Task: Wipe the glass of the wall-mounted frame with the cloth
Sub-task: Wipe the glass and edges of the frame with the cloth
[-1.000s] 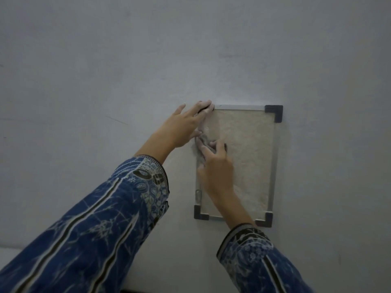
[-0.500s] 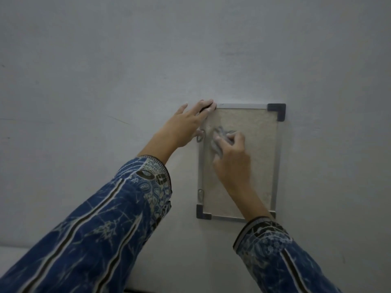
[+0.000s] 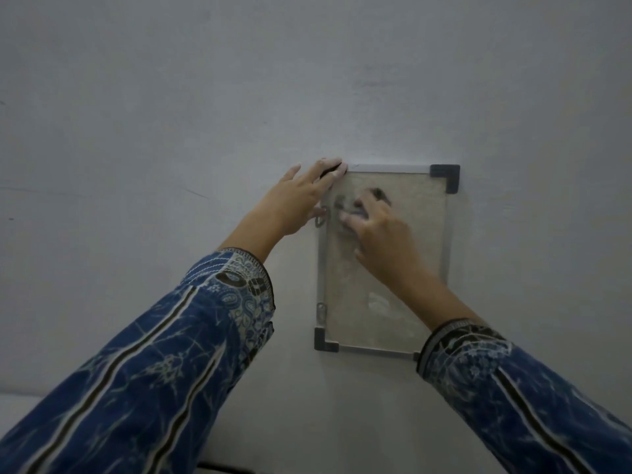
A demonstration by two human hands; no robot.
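The cloth (image 3: 342, 203) is basically a grey blur, mostly buried under the right hand (image 3: 379, 234), so I can't make out its shape. The left hand (image 3: 294, 196) covers the top-left corner of the frame (image 3: 386, 167), and the right sleeve (image 3: 496, 388) hides most of the bottom-right one.

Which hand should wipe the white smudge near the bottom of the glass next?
Right, probably. The right hand holds the cloth against the glass, above the smudge. The left hand has no cloth; its fingers rest on the top-left corner of the frame, likely steadying it.
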